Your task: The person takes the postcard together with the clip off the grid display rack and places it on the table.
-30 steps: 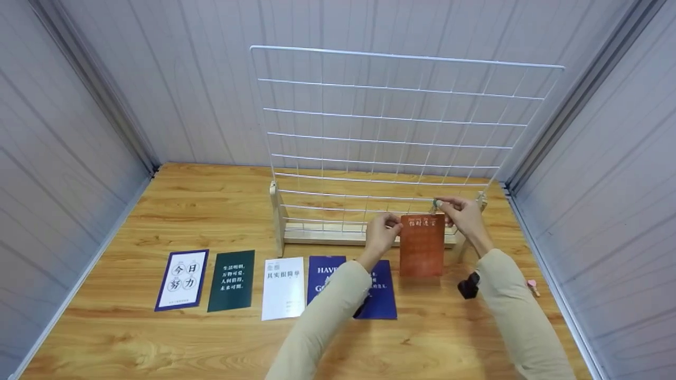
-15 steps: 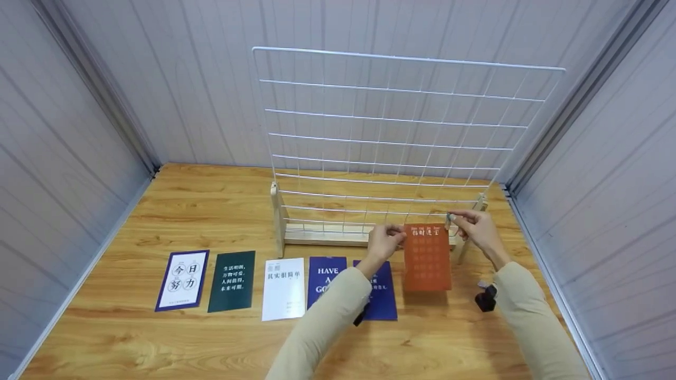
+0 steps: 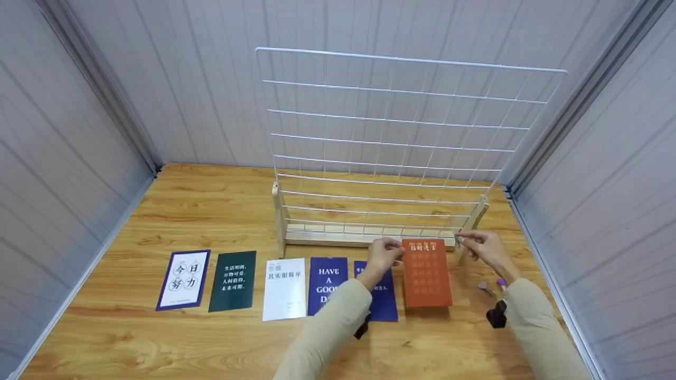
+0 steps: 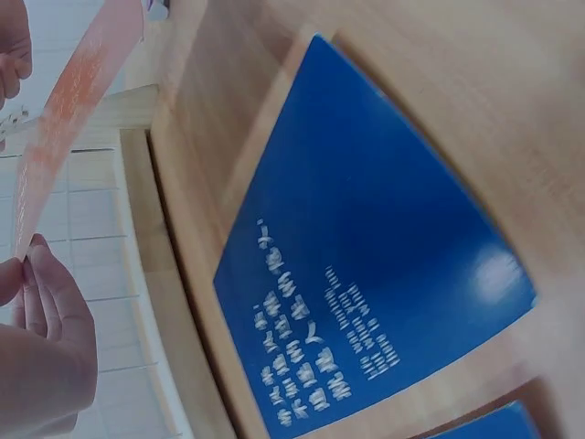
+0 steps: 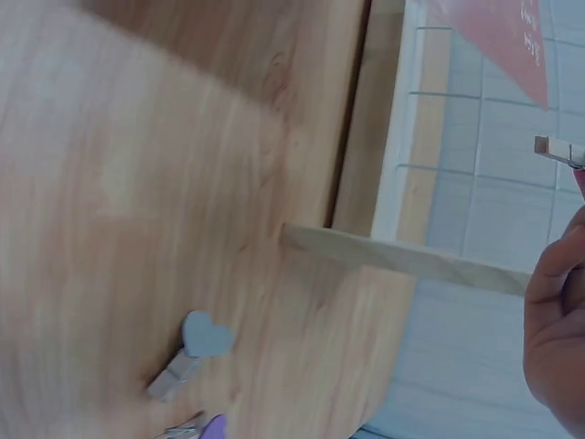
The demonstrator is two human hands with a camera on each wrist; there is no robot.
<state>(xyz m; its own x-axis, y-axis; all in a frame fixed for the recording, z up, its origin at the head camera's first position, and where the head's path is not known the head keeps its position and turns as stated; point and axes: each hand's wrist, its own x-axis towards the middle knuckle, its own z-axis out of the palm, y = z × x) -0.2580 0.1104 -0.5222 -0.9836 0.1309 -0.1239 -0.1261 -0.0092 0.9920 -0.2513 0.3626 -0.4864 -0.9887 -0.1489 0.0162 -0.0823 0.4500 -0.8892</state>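
Note:
An orange-red card (image 3: 426, 277) with pale printed characters hangs upright, pinched at its upper left edge by my left hand (image 3: 381, 261). Just beyond the card's right edge, my right hand (image 3: 488, 253) pinches a small wooden clothespin (image 5: 555, 149); in the right wrist view it is apart from the card's corner. Behind both hands stands a white wire grid (image 3: 393, 142) on a wooden base (image 3: 317, 236). In the left wrist view, the card (image 4: 69, 114) is seen nearly edge-on between thumb and fingers.
On the wooden table lie a purple-bordered white card (image 3: 182, 279), a green card (image 3: 232, 281), a white card (image 3: 284, 295) and two blue cards, one (image 4: 366, 238) partly behind my left arm. Clothespins with a grey heart (image 5: 207, 335) and a purple heart (image 5: 214, 427) lie at right.
Both hands have come down and nearer with the orange-red card. The right hand with the clothespin has shifted right, from the card's top edge to beside it.

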